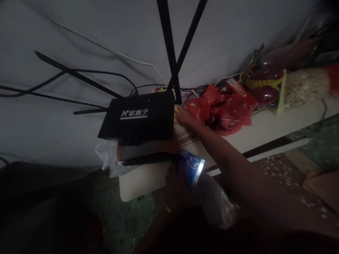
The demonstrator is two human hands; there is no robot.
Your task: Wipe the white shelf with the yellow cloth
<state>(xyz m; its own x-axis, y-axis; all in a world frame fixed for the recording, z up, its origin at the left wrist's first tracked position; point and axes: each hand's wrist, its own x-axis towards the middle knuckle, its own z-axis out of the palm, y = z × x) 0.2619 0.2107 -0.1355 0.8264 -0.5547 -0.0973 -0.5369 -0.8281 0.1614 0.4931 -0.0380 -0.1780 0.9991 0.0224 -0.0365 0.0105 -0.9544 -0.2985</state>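
Note:
My right hand [184, 116] reaches across the table [137, 183] to the right side of a black box with antennas and white lettering [140, 120]. Its fingers press on a small yellow cloth [176, 114], mostly hidden between the hand and the box. Nearer to me, my left hand [176, 181] is closed around a blue packet with yellow crescent marks [192, 167], held by the table's front edge. Shadow covers most of the left fingers. Below the packet hangs a clear plastic bag [217, 201]; whether it joins the packet I cannot tell.
Red plastic bags [227, 109] lie right of my right hand, with a bag of pale, grain-like food [307, 86] beyond. Black antennas [166, 38] rise against the wall, where several cables run. A white plastic bag [109, 157] hangs at the table's left end.

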